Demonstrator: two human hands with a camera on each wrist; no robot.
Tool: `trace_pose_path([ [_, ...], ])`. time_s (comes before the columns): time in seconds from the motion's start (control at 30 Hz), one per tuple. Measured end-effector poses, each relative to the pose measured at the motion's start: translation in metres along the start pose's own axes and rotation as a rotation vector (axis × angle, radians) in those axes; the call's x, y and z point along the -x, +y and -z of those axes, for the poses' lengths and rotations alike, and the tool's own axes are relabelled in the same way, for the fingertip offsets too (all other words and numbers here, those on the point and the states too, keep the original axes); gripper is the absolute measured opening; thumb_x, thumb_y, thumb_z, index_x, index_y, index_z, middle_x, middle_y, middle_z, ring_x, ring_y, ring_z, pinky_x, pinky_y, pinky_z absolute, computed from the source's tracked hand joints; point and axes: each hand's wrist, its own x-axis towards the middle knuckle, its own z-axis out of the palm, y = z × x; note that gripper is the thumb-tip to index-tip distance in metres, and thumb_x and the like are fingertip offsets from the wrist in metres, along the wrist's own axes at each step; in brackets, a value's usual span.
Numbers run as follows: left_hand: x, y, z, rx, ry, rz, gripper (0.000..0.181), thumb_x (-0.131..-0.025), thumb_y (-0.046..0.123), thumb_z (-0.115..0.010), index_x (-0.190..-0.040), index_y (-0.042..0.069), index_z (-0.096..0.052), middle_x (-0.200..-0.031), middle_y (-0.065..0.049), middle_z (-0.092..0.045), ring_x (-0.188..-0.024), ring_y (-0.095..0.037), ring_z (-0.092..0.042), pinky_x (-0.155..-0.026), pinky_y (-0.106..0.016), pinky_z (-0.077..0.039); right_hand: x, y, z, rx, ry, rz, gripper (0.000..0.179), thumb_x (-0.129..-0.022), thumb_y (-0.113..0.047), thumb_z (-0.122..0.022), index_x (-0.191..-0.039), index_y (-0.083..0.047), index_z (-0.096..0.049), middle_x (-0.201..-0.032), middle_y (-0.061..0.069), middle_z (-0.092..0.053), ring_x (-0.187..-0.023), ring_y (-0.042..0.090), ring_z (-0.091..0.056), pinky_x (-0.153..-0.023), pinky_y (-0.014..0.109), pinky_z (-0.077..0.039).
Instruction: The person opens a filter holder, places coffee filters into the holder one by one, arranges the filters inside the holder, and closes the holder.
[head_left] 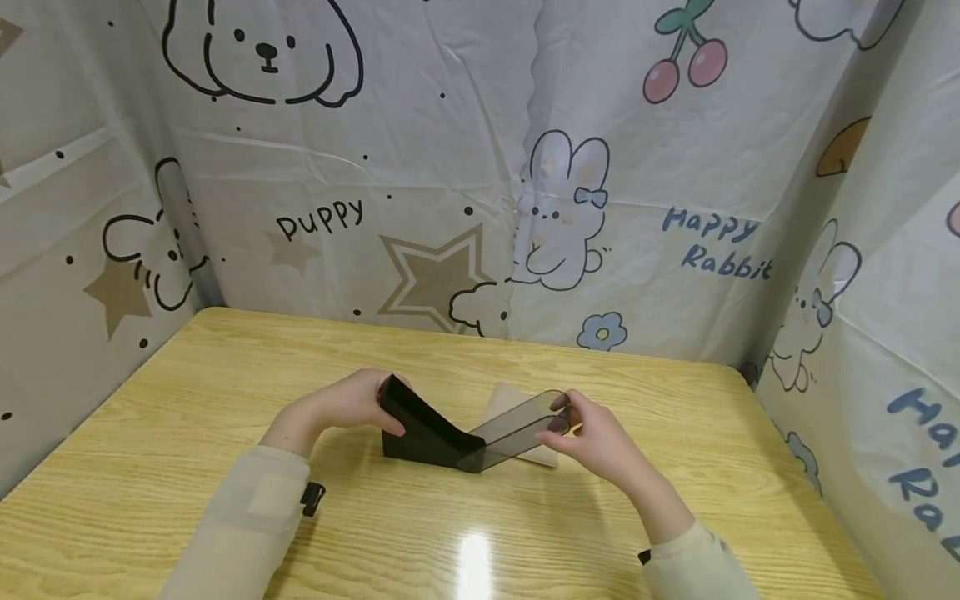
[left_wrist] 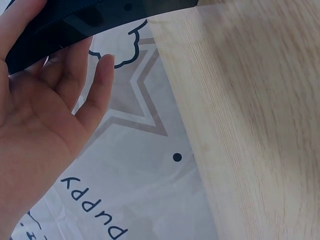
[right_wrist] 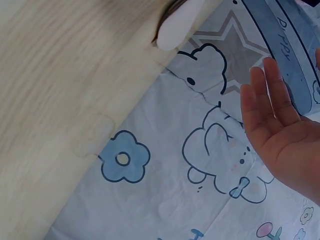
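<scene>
Patterned cloth [head_left: 442, 167] is hanging behind & at both sides, w/ puppies, rabbits, stars & lettering showing. Wood-grain table [head_left: 187, 400] is filling the area below it.

L sleeve [head_left: 240, 517] is coming in from the bottom edge, slanting fwd & to the right; the bare wrist is bending inward twd the middle. R sleeve [head_left: 693, 567] is entering lower right, its forearm angling fwd & to the left, so both arms are converging over the table's mid.

L hand [head_left: 356, 402] is gripping the raised left end of the black box [head_left: 423, 437], thumb lying on the near side, other fingers going behind. Per L wrist cam, palm's facing the lens & one finger is sticking out apart from the rest.

R hand [head_left: 600, 433] is pinching the far end of the smoky clear lid [head_left: 517, 429] betw. thumb & fingers; R wrist cam is showing those fingers nearly straight, lying close together, w/ most of the thumb out of frame.

Box is sitting approx. mid-table betw. the hands, lid slanting up to the right from its low end; can't tell if the box's base is touching the tabletop.

Beige pad [head_left: 504, 398] is lying behind the lid, partly showing thru it. Small black clip [head_left: 312, 498] is poking out at the L cuff.
</scene>
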Motion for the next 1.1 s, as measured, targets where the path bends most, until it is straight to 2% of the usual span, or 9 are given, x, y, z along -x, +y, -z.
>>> trace_pose_path([
  [0.17, 0.002, 0.000, 0.002, 0.004, 0.000, -0.032, 0.031, -0.074, 0.013, -0.078, -0.100, 0.007, -0.063, -0.096, -0.004, -0.067, -0.080, -0.011, -0.062, -0.072, -0.029, -0.051, -0.001, 0.009, -0.002, -0.033, -0.021, -0.033, 0.041, -0.081, -0.031, -0.072, -0.108, -0.007, -0.054, -0.089, 0.002, -0.065, -0.081, 0.012, -0.059, -0.069, 0.029, -0.045],
  [0.27, 0.003, 0.000, 0.002, -0.005, 0.007, -0.016, 0.032, -0.073, 0.012, -0.078, -0.101, 0.007, -0.063, -0.097, -0.004, -0.068, -0.081, -0.011, -0.062, -0.074, -0.029, -0.051, -0.001, 0.011, -0.002, -0.038, -0.040, -0.028, 0.041, -0.082, -0.031, -0.072, -0.111, -0.008, -0.053, -0.092, 0.003, -0.065, -0.085, 0.014, -0.059, -0.071, 0.030, -0.045],
  [0.47, 0.002, 0.002, 0.002, -0.006, 0.007, 0.002, 0.031, -0.073, 0.009, -0.078, -0.101, 0.006, -0.063, -0.098, -0.007, -0.068, -0.081, -0.013, -0.062, -0.074, -0.029, -0.050, -0.012, 0.020, -0.001, 0.161, -0.106, -0.055, 0.033, -0.080, -0.017, -0.073, -0.108, -0.003, -0.060, -0.093, 0.004, -0.063, -0.088, 0.019, -0.057, -0.074, 0.035, -0.046],
  [0.63, 0.002, 0.003, 0.001, -0.024, 0.015, 0.024, 0.032, -0.073, 0.010, -0.078, -0.101, 0.007, -0.063, -0.100, -0.006, -0.067, -0.083, -0.013, -0.061, -0.075, -0.030, -0.050, -0.035, 0.024, -0.010, 0.313, -0.082, -0.106, 0.031, -0.084, -0.021, -0.068, -0.103, 0.003, -0.063, -0.098, 0.014, -0.066, -0.093, 0.028, -0.062, -0.081, 0.041, -0.049],
  [0.67, 0.002, 0.003, 0.001, -0.025, 0.013, 0.021, 0.033, -0.073, 0.010, -0.078, -0.102, 0.007, -0.063, -0.100, -0.006, -0.067, -0.084, -0.013, -0.061, -0.076, -0.030, -0.049, -0.038, 0.023, -0.012, 0.325, -0.086, -0.129, 0.032, -0.085, -0.024, -0.067, -0.101, 0.003, -0.063, -0.098, 0.014, -0.066, -0.092, 0.029, -0.061, -0.080, 0.041, -0.049],
  [0.77, 0.001, 0.003, -0.001, -0.020, 0.003, 0.009, 0.033, -0.074, 0.010, -0.078, -0.103, 0.006, -0.063, -0.100, -0.007, -0.067, -0.084, -0.013, -0.061, -0.076, -0.030, -0.050, -0.048, 0.020, -0.017, 0.355, -0.120, -0.238, 0.029, -0.082, -0.030, -0.066, -0.077, -0.002, -0.062, -0.084, 0.009, -0.063, -0.080, 0.023, -0.057, -0.070, 0.035, -0.047],
  [0.9, 0.000, 0.001, -0.002, -0.011, -0.001, -0.001, 0.032, -0.074, 0.009, -0.078, -0.102, 0.005, -0.063, -0.099, -0.007, -0.068, -0.083, -0.012, -0.062, -0.075, -0.029, -0.050, -0.054, 0.012, -0.021, 0.368, -0.151, -0.383, 0.038, -0.080, -0.031, -0.068, -0.056, -0.011, -0.047, -0.072, 0.005, -0.054, -0.068, 0.018, -0.046, -0.060, 0.028, -0.038],
  [0.97, 0.000, 0.001, -0.002, -0.011, 0.005, 0.000, 0.032, -0.074, 0.008, -0.078, -0.102, 0.006, -0.063, -0.099, -0.006, -0.068, -0.082, -0.012, -0.062, -0.075, -0.029, -0.050, -0.055, 0.007, -0.021, 0.361, -0.154, -0.414, 0.037, -0.080, -0.030, -0.068, -0.055, -0.011, -0.048, -0.075, 0.005, -0.056, -0.069, 0.018, -0.046, -0.061, 0.028, -0.038],
  [1.1, 0.001, 0.003, -0.001, -0.008, 0.011, 0.016, 0.032, -0.073, 0.008, -0.078, -0.102, 0.008, -0.063, -0.099, -0.005, -0.068, -0.083, -0.013, -0.062, -0.076, -0.030, -0.050, -0.055, -0.001, -0.019, 0.321, -0.159, -0.443, 0.026, -0.080, -0.025, -0.067, -0.066, -0.005, -0.063, -0.079, 0.006, -0.062, -0.072, 0.018, -0.050, -0.065, 0.030, -0.043],
])
